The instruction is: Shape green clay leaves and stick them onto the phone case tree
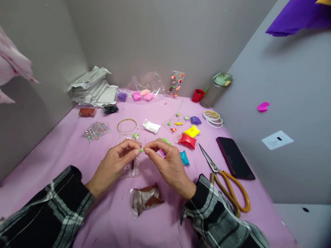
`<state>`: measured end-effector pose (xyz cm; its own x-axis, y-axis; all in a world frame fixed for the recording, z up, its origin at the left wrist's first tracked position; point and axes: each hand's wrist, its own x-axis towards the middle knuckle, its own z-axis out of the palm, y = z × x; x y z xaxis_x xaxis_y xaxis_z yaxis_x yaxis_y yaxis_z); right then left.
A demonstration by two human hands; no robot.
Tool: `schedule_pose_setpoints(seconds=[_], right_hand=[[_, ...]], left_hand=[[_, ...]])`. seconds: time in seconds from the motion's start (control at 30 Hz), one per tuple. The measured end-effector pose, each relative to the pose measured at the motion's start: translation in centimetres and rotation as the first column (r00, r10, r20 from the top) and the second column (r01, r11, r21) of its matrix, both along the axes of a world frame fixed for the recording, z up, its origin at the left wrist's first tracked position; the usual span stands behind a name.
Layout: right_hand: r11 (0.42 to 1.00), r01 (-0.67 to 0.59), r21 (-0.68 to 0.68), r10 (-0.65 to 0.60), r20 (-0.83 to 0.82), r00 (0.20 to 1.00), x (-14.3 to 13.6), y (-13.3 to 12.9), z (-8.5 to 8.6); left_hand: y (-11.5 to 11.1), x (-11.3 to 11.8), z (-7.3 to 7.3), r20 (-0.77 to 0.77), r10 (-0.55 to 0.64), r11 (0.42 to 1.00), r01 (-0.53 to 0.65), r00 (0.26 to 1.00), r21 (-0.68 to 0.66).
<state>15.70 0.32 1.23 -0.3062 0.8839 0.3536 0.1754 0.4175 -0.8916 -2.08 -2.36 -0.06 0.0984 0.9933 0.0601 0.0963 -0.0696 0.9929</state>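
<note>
fingers (pixel 136 151) pinch green bit (pixel 142 150) near packet (pixel 137 203) of brown clay (pixel 153 201)

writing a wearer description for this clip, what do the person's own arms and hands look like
Both hands are bare, with no gloves and no rings that show. Both sleeves are long, in a black, grey and white plaid, and the cuffs look black at the wrist edge.

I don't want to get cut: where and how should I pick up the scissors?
I'd grip the scissors by the orange handles, coming from the right: they face the near side, the right loop looks open, and the blades point away. The plaid sleeve crowds the left.
</note>
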Motion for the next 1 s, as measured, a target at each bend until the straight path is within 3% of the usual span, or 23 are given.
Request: schedule_pose_setpoints(seconds=[0.23,0.63,1.0], right_hand=[[0.998,-0.047,-0.039,0.047,0.001,0.999,0.12,-0.06,-0.04],[0.996,-0.017,-0.09,0.012,-0.061,0.998,-0.02,0.29,0.2],[1.0,-0.028,-0.003,0.028,0.004,1.0,-0.16,0.03,-0.57]], left_hand=[[0.05,-0.08,-0.16,0.006,-0.001,1.0,0.001,1.0,0.011],[0.14,-0.18,-0.08,0.005,0.034,0.998,-0.035,0.999,0.045],[0.12,-0.12,0.08,-0.055,0.04,0.999,-0.038,0.998,0.035]])
